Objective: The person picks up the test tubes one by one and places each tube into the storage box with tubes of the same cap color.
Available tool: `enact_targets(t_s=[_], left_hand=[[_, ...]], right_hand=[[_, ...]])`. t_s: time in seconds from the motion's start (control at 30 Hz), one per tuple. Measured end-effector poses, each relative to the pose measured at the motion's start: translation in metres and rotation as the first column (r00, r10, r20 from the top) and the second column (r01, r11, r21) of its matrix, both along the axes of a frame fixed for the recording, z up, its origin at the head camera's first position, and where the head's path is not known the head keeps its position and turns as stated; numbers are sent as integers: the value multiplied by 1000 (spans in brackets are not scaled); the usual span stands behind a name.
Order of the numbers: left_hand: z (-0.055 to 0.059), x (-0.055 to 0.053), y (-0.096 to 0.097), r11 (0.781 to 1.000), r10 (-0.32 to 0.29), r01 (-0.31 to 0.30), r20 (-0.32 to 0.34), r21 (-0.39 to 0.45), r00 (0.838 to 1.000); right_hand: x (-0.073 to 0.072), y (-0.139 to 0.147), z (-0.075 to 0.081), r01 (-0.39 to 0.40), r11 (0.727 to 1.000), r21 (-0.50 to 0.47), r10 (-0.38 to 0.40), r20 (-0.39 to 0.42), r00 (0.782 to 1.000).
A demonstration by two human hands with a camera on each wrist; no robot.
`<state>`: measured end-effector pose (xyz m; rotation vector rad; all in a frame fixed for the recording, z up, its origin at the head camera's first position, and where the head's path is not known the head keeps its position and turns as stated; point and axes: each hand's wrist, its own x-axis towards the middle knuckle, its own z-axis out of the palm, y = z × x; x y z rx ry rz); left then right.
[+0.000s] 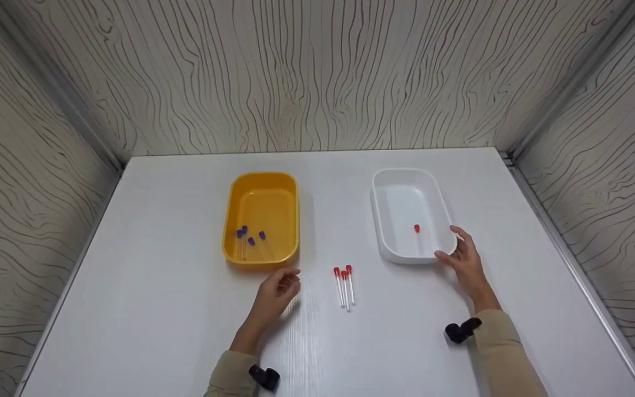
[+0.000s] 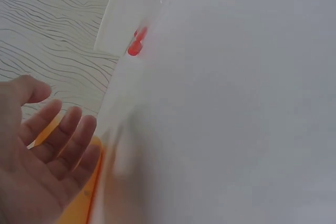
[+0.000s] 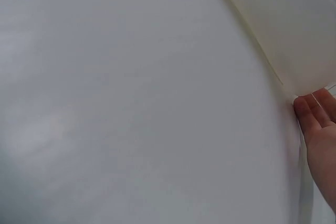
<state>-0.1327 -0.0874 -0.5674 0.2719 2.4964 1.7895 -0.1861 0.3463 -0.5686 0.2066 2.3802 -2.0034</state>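
My left hand (image 1: pixel 277 293) hovers just below the near end of a yellow tray (image 1: pixel 261 267), its fingers loosely bent around nothing. In the left wrist view its palm shows bare beside that tray. Several clear tubes with blue caps (image 1: pixel 251 241) lie at the tray's near end. With thumb and fingers on either side of the near right corner, my right hand (image 1: pixel 467 270) holds a white tray (image 1: pixel 388 251). Inside that one lies a single red-capped tube (image 1: pixel 417 229). Between the trays, three red-capped tubes (image 1: pixel 344 286) lie side by side on the table.
The white table (image 1: pixel 174 331) runs back to a panel with a wood-grain pattern (image 1: pixel 317 77). Similar panels stand at left and right, with metal strips along the joins. Each sleeve carries a small black camera mount (image 1: pixel 462 331).
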Motion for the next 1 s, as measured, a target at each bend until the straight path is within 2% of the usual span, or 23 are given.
enact_targets(t_s=[0.1,0.23,0.33,0.5,0.63,0.77,0.87,1.0], left_hand=[[2,-3,9,996,-65,64,-10,-65,998],[6,-6,21,980,-123,130,53,-149,991],[6,-10,29,965,-157,170,80,-199,984],[3,-15,41,931,-212,215,43,-296,976],[2,-18,49,900,-228,220,23,-377,973],[2,-20,55,856,-221,205,22,-475,975],[3,-21,59,821,-210,206,54,-532,976],[2,-21,64,798,-192,211,95,-565,977]], right_hand=[[0,1,0,-28,999,-25,28,3,1000],[-2,3,-2,-69,993,-91,69,-4,998],[-4,3,-2,-86,991,-100,87,2,996],[-6,0,-1,-87,992,-89,89,28,996],[-5,-2,0,-85,992,-90,89,42,995],[-5,-2,-1,-97,991,-98,101,43,994],[-5,-1,-2,-105,989,-104,110,45,993],[-5,0,-3,-113,989,-100,119,53,991]])
